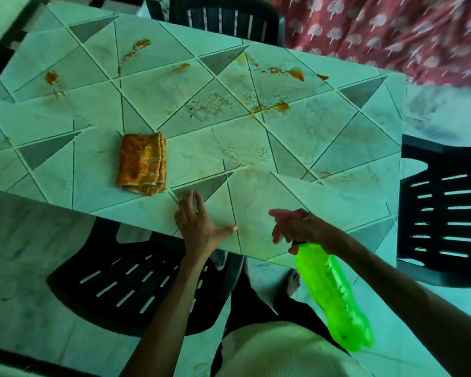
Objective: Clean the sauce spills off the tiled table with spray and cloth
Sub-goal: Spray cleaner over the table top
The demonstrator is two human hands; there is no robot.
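Top: cream, mine, at the bottom edge of view and nearest the lens.
Bottle: green sprayer, slanted, base toward me, hanging below the near edge of the worktop.
Right hand: curled round the bottle's head, over the near edge. I cannot tell whether a finger sits on the trigger.
Left hand: flat, fingers spread, pressing on the tiles near the front edge and holding nothing.
Cloth: folded, orange-yellow, lying just beyond my left hand, untouched. I cannot tell stain from pattern.
Spills: red-orange streaks across the far half, with a thinner smear at the centre.
Step, as judged: spraying. No wiping is in hand.
Method advised: bring the bottle above the tiles and near upright so it draws. Aim at the thick far streaks first, then the centre smear. Keep my left hand braced. Then take the cloth and wipe toward me, turning it to a fresh face.
Risk: the grooves between tiles will likely hold sauce, so work the cloth along them.
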